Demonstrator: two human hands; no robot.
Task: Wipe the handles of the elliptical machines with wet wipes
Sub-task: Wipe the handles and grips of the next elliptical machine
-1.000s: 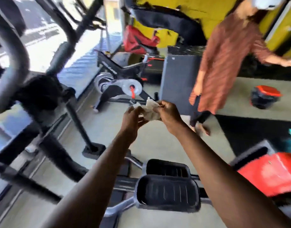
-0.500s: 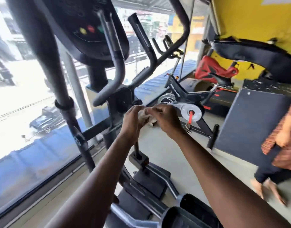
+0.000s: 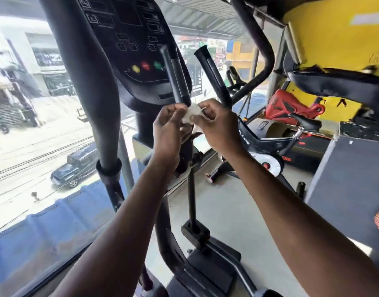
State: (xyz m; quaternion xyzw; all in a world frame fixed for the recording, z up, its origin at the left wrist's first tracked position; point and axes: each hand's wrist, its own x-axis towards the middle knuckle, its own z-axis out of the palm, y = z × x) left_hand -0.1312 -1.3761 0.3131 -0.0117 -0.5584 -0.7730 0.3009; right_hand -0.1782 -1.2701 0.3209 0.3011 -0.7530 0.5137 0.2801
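A crumpled white wet wipe (image 3: 191, 114) sits between my two hands in front of the elliptical machine. My left hand (image 3: 168, 130) pinches its left side and my right hand (image 3: 216, 125) pinches its right side. Just above my hands rise two short black fixed handles, one handle (image 3: 175, 80) on the left and the other handle (image 3: 213, 76) on the right. A thick black moving arm (image 3: 94, 86) stands at the left, and another moving arm (image 3: 259, 48) curves at the upper right. The console (image 3: 130, 39) with coloured buttons hangs above.
A large window (image 3: 34, 125) fills the left side, with a street and a dark car below. A black and red exercise bike (image 3: 270, 146) stands to the right. A dark box (image 3: 347, 185) and a yellow wall (image 3: 334, 28) lie further right. The elliptical's base rails (image 3: 205, 264) are below my arms.
The view has swung up from the pedals and floor to the console and handles. My hands have kept working the wipe between them and are now just below the fixed handles.
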